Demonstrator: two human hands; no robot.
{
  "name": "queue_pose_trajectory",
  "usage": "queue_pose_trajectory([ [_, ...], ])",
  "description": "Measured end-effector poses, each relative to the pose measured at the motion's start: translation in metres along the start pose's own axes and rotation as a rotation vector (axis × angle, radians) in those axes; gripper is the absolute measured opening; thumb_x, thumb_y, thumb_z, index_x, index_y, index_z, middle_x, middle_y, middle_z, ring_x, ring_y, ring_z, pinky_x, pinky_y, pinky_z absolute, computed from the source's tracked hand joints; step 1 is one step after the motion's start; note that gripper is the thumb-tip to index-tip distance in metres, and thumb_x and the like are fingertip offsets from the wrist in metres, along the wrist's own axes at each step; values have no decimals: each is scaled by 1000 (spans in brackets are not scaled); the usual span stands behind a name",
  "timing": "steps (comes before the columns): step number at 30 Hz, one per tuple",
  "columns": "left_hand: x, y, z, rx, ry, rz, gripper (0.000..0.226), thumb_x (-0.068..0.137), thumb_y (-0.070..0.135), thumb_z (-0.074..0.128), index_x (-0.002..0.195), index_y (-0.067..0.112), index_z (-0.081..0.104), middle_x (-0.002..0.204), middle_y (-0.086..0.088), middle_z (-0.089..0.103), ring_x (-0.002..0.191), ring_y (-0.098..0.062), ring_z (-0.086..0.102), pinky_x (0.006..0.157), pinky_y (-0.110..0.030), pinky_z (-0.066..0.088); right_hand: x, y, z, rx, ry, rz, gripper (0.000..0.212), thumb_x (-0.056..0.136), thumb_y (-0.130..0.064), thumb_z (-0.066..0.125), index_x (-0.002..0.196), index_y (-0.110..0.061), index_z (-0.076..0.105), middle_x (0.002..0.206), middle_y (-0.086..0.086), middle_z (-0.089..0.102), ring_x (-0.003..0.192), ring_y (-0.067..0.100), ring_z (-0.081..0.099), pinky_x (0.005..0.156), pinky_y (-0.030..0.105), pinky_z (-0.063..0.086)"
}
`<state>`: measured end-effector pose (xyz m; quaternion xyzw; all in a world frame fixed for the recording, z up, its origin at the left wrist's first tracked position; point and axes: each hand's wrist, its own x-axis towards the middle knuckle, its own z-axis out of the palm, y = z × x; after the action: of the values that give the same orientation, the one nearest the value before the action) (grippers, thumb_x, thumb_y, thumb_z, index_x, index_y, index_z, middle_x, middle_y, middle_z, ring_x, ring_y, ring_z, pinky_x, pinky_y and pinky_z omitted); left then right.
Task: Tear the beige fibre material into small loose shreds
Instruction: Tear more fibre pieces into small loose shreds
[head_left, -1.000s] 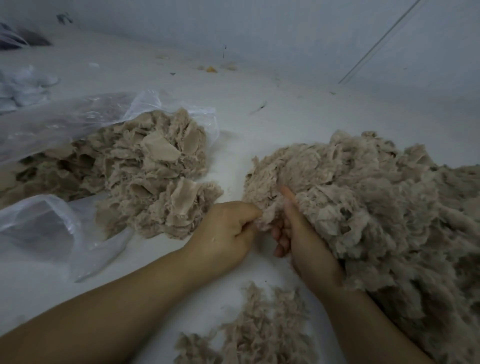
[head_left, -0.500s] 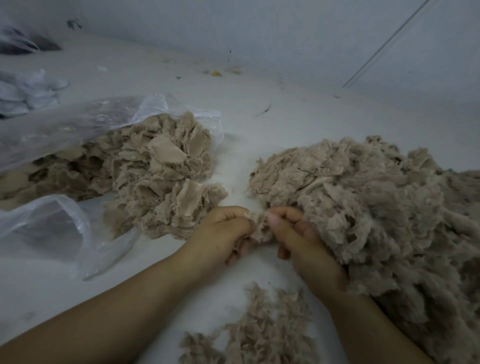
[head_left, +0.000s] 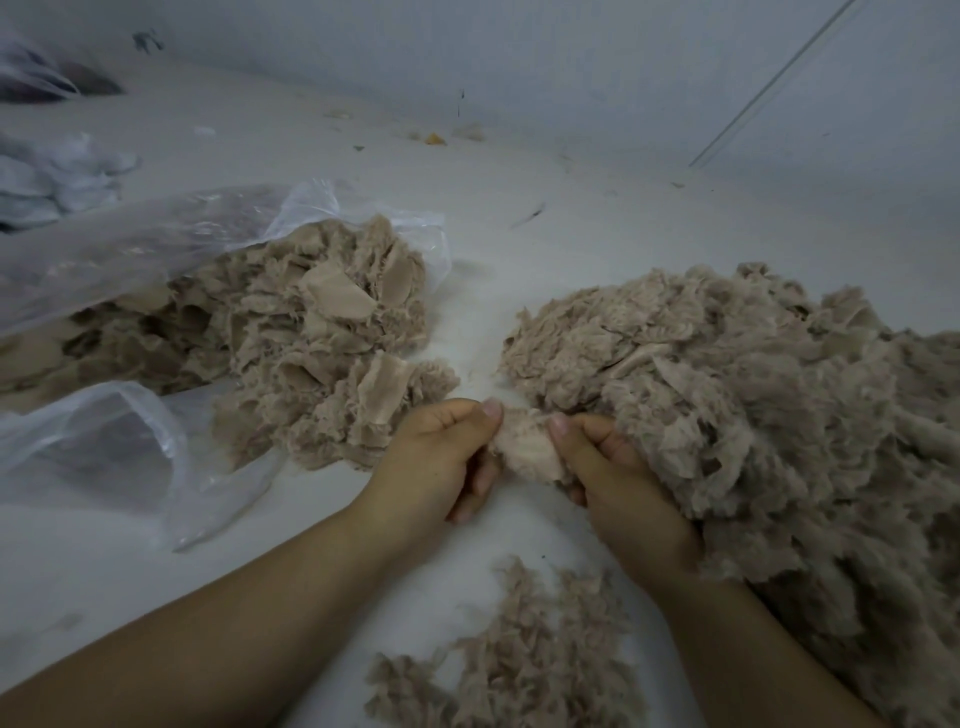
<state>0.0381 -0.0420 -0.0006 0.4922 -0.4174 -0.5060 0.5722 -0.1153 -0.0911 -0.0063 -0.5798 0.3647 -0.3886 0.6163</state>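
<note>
Mid-tear, by the look of it. Left hand (head_left: 441, 457) and right hand (head_left: 613, 478) both pinched shut on one small beige fibre tuft (head_left: 527, 449) at centre frame, thumbs on top, knuckles close together, the tuft stretched between them. Tuft touching the near edge of the big shredded pile (head_left: 753, 415) filling the right side of the frame; right hand half buried against that pile. Probably a piece just picked up and being pulled apart, though whether the fibres have begun to part cannot be told.

At left of centre, a heap of coarser beige pieces (head_left: 322, 343), flatter and denser, spilling from a clear plastic bag (head_left: 156, 260) that runs to the left edge: likely the stock not yet torn. At bottom centre, a small scatter of loose shreds (head_left: 519, 670) on the pale surface (head_left: 545, 244).

Next move, as judged: draw the two hands apart sideways with the pinches firm, so the tuft splits rather than slips; then drop the halves onto the right pile, or re-pinch and tear again if too large. Much coarse stock left, so far from finished.
</note>
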Motion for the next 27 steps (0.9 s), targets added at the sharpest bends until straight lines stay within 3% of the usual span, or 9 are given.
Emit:
queue_pose_trajectory([
  [3,-1,0,3,1,-34,-2,37,83,42,66,80,6,57,54,-15,50,33,-21,40,37,-20,30,0,-2,0,1,6,-5,27,84,-41,54,72,-29,74,62,-5,64,57,6,59,54,21,46],
  [5,-1,2,4,64,-118,3,34,79,23,76,105,10,59,65,-13,59,39,-21,50,36,-22,37,-1,-2,-1,32,-21,8,28,81,-40,55,76,-20,73,73,7,70,69,18,66,63,29,54],
  [7,-1,2,3,124,-162,32,37,80,6,75,113,12,60,82,-8,66,45,-18,56,37,-23,43,-2,-3,-1,60,-55,29,33,82,-34,57,76,-2,64,70,13,67,67,22,65,62,28,55],
  [12,0,2,1,11,-123,6,5,86,8,67,90,4,65,59,-5,63,38,-11,53,35,-21,42,-4,-4,-1,106,-67,71,35,78,-31,60,76,4,59,72,15,66,67,21,64,61,27,54],
  [17,1,-3,4,-52,3,-10,17,82,24,68,75,9,71,55,-14,56,36,-15,46,35,-20,37,-5,-6,0,101,-61,67,27,77,-36,63,70,-10,64,73,19,59,68,26,56,64,34,48],
  [21,2,-3,8,-15,23,3,22,82,29,68,85,7,74,60,-12,58,39,-11,45,37,-19,36,-2,-5,1,-7,-94,39,32,80,-33,61,69,-3,54,59,2,59,56,12,56,57,22,47],
  [23,4,-2,5,-49,38,-13,22,78,32,69,84,10,72,58,-13,59,36,-13,45,35,-18,35,-1,-4,1,46,-50,64,35,87,-28,59,78,5,56,74,19,66,71,34,63,72,37,55],
  [25,5,-4,1,-87,33,-16,15,78,28,70,80,13,70,55,-13,58,36,-15,47,34,-19,35,-3,-3,1,97,15,87,37,94,-23,55,97,14,56,97,37,63,93,55,60,89,60,50],
  [27,5,-7,-2,-102,21,-3,8,78,24,72,75,17,70,53,-13,57,36,-17,48,35,-20,37,-4,-6,1,101,45,102,35,96,-21,54,102,13,56,101,39,62,99,56,58,92,65,46],
])
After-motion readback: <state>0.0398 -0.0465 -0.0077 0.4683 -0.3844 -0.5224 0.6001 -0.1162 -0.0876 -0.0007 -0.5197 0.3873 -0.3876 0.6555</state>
